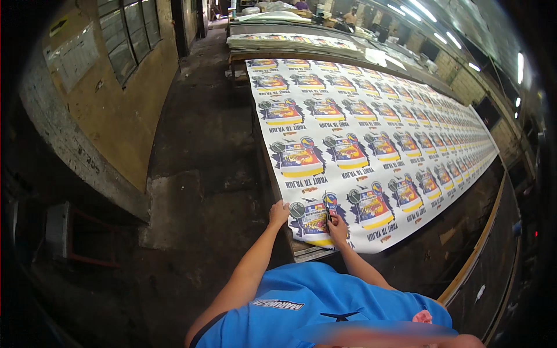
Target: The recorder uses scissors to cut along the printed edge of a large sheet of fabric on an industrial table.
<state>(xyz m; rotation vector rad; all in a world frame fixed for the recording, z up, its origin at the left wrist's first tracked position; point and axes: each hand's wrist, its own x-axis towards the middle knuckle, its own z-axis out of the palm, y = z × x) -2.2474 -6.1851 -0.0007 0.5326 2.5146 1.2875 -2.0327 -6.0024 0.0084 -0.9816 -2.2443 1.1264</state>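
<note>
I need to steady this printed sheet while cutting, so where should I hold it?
Hold the printed sheet at its near left corner, from the table's left edge, where the left hand rests. It lies flat and overhangs there, while the right hand holds the scissors.

long wooden table (464, 261) | carries: printed sheet (371, 133) spread flat; covers most of it

I see the printed sheet (371, 133) lying along a long table (464, 267) that runs away ahead and to the right, with bare floor (203, 174) and a wall (116, 116) to its left. At the sheet's near end my left hand (279, 213) rests on its left edge — my right hand (337, 229), just beside it, holds scissors (327, 210) on the sheet.
</note>
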